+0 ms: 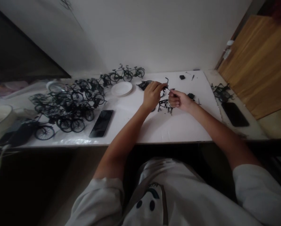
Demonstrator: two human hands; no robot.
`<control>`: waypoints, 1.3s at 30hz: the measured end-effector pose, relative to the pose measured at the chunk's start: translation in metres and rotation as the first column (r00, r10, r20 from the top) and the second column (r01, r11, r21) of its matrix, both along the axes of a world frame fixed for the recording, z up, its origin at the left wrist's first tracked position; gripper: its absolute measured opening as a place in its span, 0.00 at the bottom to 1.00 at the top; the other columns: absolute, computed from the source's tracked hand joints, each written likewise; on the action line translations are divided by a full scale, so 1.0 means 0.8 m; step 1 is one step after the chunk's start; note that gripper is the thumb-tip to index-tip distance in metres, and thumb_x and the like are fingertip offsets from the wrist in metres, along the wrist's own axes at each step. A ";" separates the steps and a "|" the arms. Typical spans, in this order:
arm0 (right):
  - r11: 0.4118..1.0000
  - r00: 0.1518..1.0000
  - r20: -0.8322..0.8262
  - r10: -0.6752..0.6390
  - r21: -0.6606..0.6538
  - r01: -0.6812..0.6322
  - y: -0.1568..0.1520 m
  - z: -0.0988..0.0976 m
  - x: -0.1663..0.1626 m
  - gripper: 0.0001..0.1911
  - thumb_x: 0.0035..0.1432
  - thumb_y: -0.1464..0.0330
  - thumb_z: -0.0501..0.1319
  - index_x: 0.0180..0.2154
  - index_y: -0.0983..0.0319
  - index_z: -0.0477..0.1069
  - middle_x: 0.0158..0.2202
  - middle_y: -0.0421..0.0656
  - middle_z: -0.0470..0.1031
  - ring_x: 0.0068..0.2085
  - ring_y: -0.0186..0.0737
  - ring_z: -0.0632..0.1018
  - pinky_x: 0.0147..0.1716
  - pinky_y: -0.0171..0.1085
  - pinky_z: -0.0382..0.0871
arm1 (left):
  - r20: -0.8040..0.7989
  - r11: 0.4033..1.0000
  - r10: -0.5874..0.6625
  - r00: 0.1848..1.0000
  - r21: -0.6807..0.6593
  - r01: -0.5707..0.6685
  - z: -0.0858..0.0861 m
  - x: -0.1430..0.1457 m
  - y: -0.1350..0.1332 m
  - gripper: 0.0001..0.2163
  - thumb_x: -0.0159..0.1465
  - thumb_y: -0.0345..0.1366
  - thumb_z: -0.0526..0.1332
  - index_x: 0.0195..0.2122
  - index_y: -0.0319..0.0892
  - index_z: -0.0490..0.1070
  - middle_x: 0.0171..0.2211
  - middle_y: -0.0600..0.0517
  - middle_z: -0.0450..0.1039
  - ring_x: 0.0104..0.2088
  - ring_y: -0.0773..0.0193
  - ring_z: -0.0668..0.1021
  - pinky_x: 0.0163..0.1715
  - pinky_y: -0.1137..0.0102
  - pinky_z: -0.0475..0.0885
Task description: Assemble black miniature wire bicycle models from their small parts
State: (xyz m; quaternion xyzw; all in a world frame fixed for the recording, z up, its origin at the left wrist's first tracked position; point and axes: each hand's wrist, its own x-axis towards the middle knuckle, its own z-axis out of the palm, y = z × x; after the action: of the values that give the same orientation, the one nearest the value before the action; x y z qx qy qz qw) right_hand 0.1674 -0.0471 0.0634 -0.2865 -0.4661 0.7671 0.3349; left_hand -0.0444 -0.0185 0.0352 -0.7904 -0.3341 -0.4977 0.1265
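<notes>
My left hand and my right hand meet over the middle of a white table. The left hand's fingers are pinched on a small black miniature bicycle frame with its handlebar sticking up. The right hand is closed round a thin tool whose tip touches that frame. Loose black bicycle parts lie on the table just under both hands.
Many finished black miniature bicycles crowd the left of the table, with two more at the back. A white dish and a black phone lie left of my hands. Another phone and bicycle are at right.
</notes>
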 end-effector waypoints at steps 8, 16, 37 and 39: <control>0.984 0.986 0.038 -0.164 0.072 0.161 0.008 -0.005 0.001 0.22 0.70 0.52 0.67 0.30 0.57 0.66 0.22 0.29 0.44 0.20 0.31 0.49 0.18 0.31 0.46 | -0.012 0.999 0.036 0.999 0.026 -0.035 -0.004 0.001 -0.001 0.15 0.82 0.41 0.53 0.55 0.45 0.79 0.43 0.44 0.85 0.43 0.56 0.83 0.48 0.60 0.74; 0.925 0.942 0.065 -0.328 0.225 0.306 0.005 -0.008 -0.002 0.32 0.53 0.42 0.79 0.30 0.56 0.65 0.23 0.28 0.44 0.22 0.29 0.48 0.16 0.33 0.43 | -0.068 0.996 -0.057 0.996 0.068 0.062 -0.008 0.002 -0.001 0.14 0.80 0.34 0.54 0.42 0.45 0.80 0.44 0.46 0.86 0.42 0.57 0.83 0.45 0.59 0.70; 0.847 0.879 0.057 -0.474 0.301 0.437 0.014 -0.012 0.003 0.23 0.42 0.58 0.84 0.35 0.62 0.79 0.21 0.30 0.56 0.22 0.26 0.52 0.20 0.34 0.41 | -0.070 0.987 0.065 0.995 -0.142 -0.075 -0.003 0.010 -0.011 0.20 0.78 0.53 0.56 0.61 0.45 0.70 0.59 0.36 0.76 0.62 0.43 0.78 0.64 0.49 0.70; 0.813 0.851 0.031 -0.525 0.314 0.490 0.017 -0.013 0.004 0.24 0.41 0.57 0.84 0.35 0.61 0.79 0.22 0.31 0.60 0.22 0.26 0.53 0.19 0.34 0.42 | -0.013 0.985 0.054 0.998 -0.162 -0.055 -0.005 0.009 -0.009 0.25 0.75 0.58 0.59 0.63 0.46 0.68 0.62 0.35 0.73 0.65 0.40 0.75 0.66 0.46 0.68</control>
State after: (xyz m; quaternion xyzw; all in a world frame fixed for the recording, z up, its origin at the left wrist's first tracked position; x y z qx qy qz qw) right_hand 0.1704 -0.0338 0.0533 -0.3916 -0.5000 0.5537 0.5386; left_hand -0.0369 -0.0257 0.0309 -0.7908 -0.3943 -0.4618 0.0769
